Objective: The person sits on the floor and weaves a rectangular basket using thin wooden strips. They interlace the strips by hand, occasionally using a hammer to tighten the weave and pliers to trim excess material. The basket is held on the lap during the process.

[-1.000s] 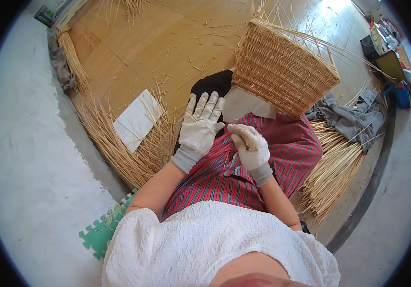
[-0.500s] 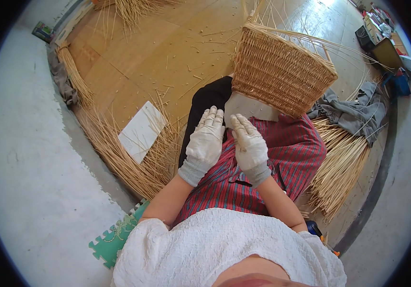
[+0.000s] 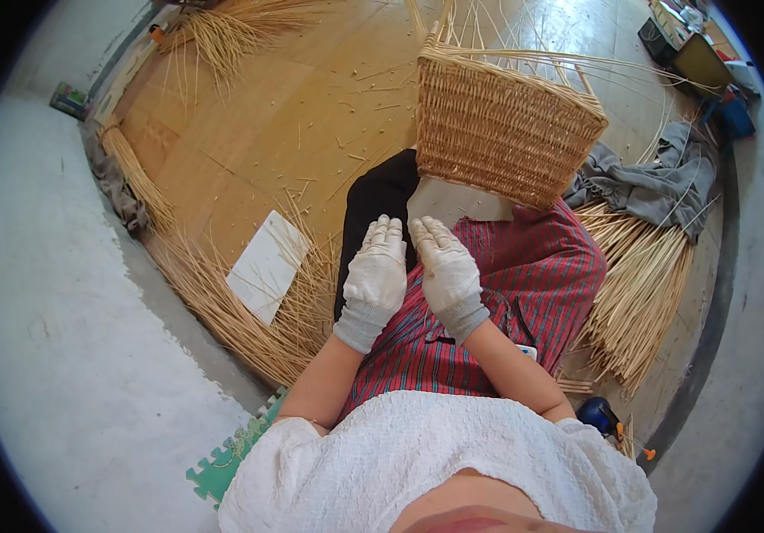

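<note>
So, both hands are gloved in off-white with grey cuffs: the left hand [image 3: 376, 277] and the right hand [image 3: 448, 274] are held out flat, fingers straight and together, a narrow gap left between them. Nothing is seen gripped by either, though the palms are turned away and can't really be checked. A pose like this is probably best done with wrists kept loose and fingertips level, clear of the red, dark-striped cloth [image 3: 537, 266] below. The tan woven wicker basket [image 3: 508, 129] is found at about 1 o'clock from the hands, untouched by them, with long pale stakes [image 3: 585, 82] left sticking out past its rim. Those could get snagged or bent, I'd guess, so the woven wall might be the safer part to be held. What's inside can't be told, since only the outer side is shown. Further off, between 1 and 2 o'clock, a dark box [image 3: 656, 43] is seen, contents too small to be made out.
</note>
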Motion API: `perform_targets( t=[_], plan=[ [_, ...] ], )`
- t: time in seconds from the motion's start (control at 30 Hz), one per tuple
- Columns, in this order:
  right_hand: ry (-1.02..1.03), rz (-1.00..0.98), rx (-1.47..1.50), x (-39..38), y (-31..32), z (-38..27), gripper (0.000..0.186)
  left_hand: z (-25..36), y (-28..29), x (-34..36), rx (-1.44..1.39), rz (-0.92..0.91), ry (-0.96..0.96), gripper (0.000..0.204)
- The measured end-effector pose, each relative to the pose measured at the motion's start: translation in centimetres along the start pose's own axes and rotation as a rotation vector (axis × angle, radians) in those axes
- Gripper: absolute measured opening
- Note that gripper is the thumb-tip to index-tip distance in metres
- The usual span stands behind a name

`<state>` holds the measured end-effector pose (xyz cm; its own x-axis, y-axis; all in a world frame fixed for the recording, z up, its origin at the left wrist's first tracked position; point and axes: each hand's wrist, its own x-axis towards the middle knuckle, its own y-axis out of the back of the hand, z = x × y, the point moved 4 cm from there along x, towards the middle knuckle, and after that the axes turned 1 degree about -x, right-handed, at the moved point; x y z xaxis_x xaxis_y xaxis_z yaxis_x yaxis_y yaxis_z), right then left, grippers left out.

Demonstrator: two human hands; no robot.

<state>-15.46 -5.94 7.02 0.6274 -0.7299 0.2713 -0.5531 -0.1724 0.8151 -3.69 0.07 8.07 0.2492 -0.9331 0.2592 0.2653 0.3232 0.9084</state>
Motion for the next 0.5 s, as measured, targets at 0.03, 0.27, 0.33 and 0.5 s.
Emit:
perform_targets(
  t=[0.03,0.27,0.33,0.5],
  plan=[
    [0.001,0.006,0.009,0.1,-0.1,-0.1,0.049,-0.1,-0.1,-0.1,0.03,0.013,-0.024,0.038],
    [-0.046,0.031,0.089,0.2,0.3,0.5,0.049,-0.3,-0.6,-0.5,0.096,-0.016,-0.054,0.04],
    [-0.061,0.009,0.05,0.0,-0.1,0.9,0.049,-0.3,-1.3,-0.5,0.048,-0.03,-0.05,0.039],
    [-0.056,0.069,0.079,0.0,-0.2,1.3,0.046,-0.8,-1.4,-1.0,0.034,0.008,-0.071,0.038]
  ],
)
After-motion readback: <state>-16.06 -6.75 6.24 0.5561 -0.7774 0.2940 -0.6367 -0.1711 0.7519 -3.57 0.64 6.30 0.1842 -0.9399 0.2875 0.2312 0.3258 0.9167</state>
